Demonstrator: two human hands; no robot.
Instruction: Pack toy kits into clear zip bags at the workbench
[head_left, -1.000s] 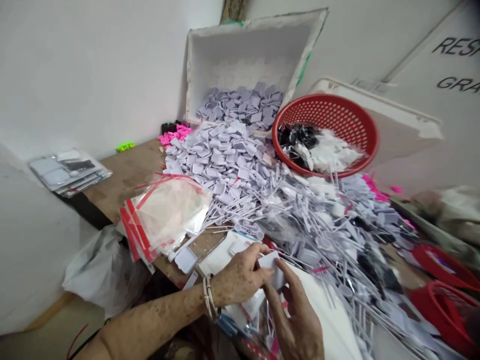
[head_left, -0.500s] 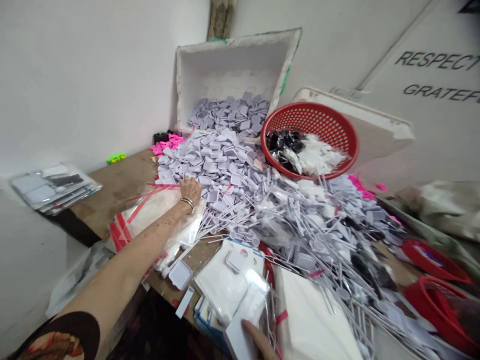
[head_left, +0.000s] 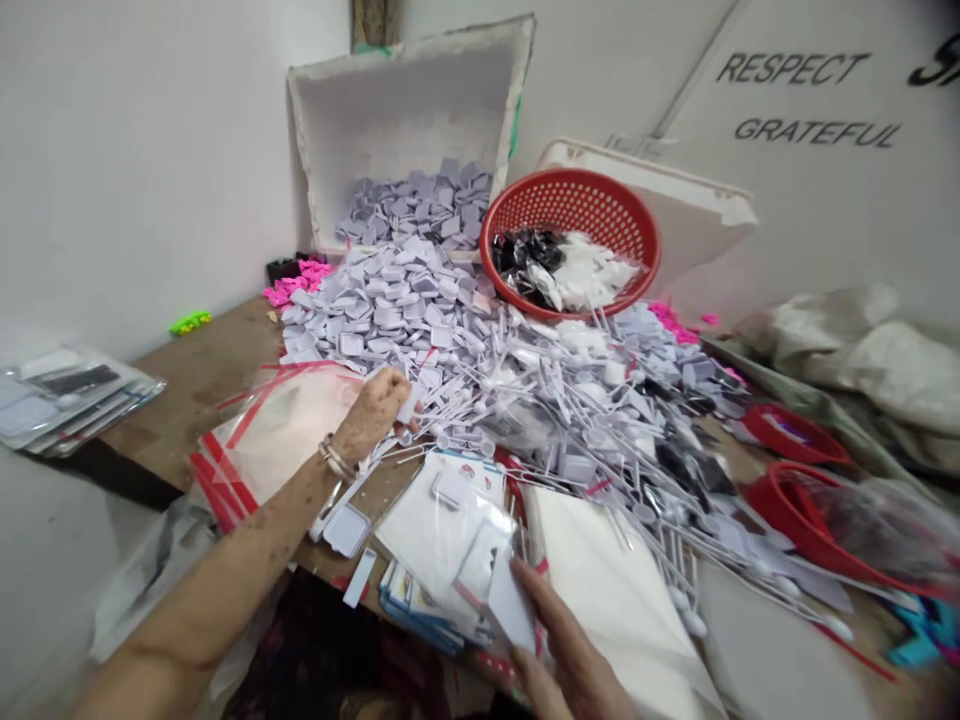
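My left hand (head_left: 376,406) is closed round a small lilac plastic square (head_left: 409,404) at the near edge of a big heap of such squares (head_left: 390,305). It sits just right of a stack of clear zip bags with red strips (head_left: 285,425). At the bottom edge, my right hand (head_left: 564,655) grips a clear packet with a white card (head_left: 495,585) on top of a pile of similar packets (head_left: 442,520). Thin lilac sticks (head_left: 600,420) are strewn between the two hands and off to the right.
A tilted white foam box (head_left: 409,95) holds more squares at the back. A red basket (head_left: 592,205) holds black and white pieces. Pink pieces (head_left: 296,278), red tubs (head_left: 806,505), grey sacks (head_left: 862,350) and a wall shelf with packets (head_left: 60,395) surround the wooden table (head_left: 202,370).
My left hand has pulled back from the heap of squares toward me and closed on one square. My right hand has come further into view on the packet. The camera has swung right.
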